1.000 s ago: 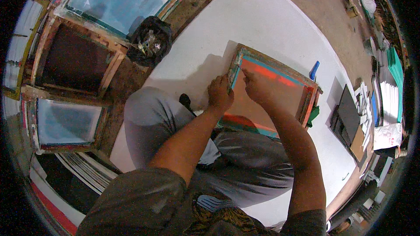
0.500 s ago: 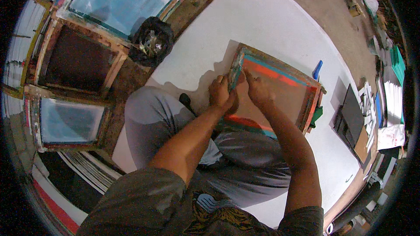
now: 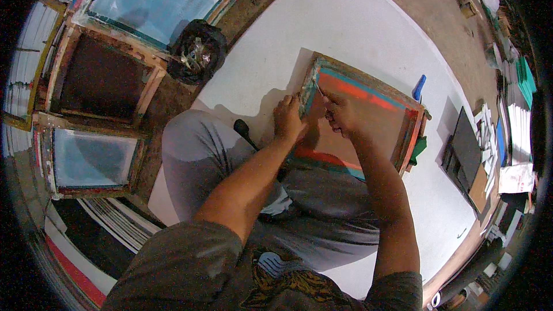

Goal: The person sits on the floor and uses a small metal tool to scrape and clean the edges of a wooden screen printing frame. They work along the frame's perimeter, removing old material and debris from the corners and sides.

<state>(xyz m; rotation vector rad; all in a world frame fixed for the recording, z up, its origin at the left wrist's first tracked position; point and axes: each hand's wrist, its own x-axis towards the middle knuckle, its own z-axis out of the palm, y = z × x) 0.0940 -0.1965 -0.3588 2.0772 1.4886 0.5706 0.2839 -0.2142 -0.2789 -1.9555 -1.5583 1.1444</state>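
From the head camera, my only view, I have the wooden frame [image 3: 368, 78] in front of the folded legs, over the white board [image 3: 368, 11], though I can't tell whether its near edge rests on a leg; my left hand [image 3: 289, 118] is clamped on its left rail. My right hand [image 3: 339, 114] is over the brown, orange-streaked mesh [image 3: 381, 128], fingers curled in, and a thin pale sliver [image 3: 316, 84] seems to stick out toward the far left corner, but I can't tell whether those fingers grip it. I judge the step in hand to be close work along the inside of the left rail; the next move calls for a firm left hold and light right-hand pressure, so the mesh isn't torn. For containers, a black plastic bag [image 3: 214, 35] gapes by the board's left edge with crumpled scraps [image 3: 197, 52] inside, and a white bag [image 3: 516, 178] is far off to the right, its contents hidden from me. A blue-handled tool [image 3: 419, 86] lies just beyond the frame's far right corner
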